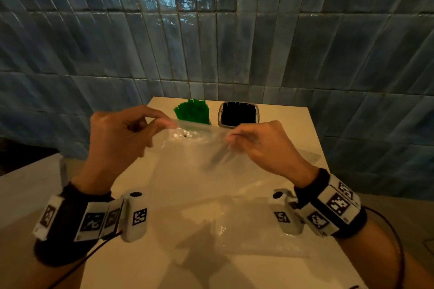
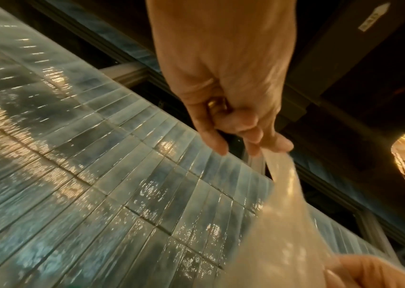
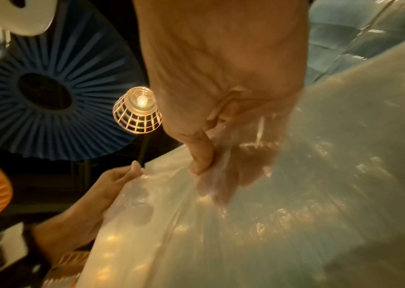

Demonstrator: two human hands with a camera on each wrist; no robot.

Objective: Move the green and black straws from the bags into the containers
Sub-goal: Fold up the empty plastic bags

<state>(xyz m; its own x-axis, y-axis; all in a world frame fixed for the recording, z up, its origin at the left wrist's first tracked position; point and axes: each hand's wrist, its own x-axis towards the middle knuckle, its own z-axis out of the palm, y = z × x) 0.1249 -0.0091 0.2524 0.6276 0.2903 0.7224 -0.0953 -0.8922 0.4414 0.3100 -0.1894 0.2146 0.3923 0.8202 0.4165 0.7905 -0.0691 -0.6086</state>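
Observation:
Both hands hold a clear plastic bag (image 1: 195, 164) in the air over the table. My left hand (image 1: 162, 122) pinches its top left edge and my right hand (image 1: 231, 139) pinches the top right. A dark blurred streak shows through the film below the right fingers; I cannot tell whether it is a straw. Behind the bag, green straws (image 1: 192, 111) stand in one container and black straws (image 1: 238, 114) fill a clear container (image 1: 220, 112) beside it. In the left wrist view, the left hand (image 2: 258, 148) pinches the bag (image 2: 285, 214). The right wrist view shows the right hand (image 3: 203, 163) gripping the film (image 3: 307, 214).
A second clear bag (image 1: 237, 232) lies flat on the pale table (image 1: 293, 129) near me. A blue tiled wall (image 1: 211, 30) rises right behind the containers. The table's right edge runs close to the right wrist. A caged hanging lamp (image 3: 138, 111) is overhead.

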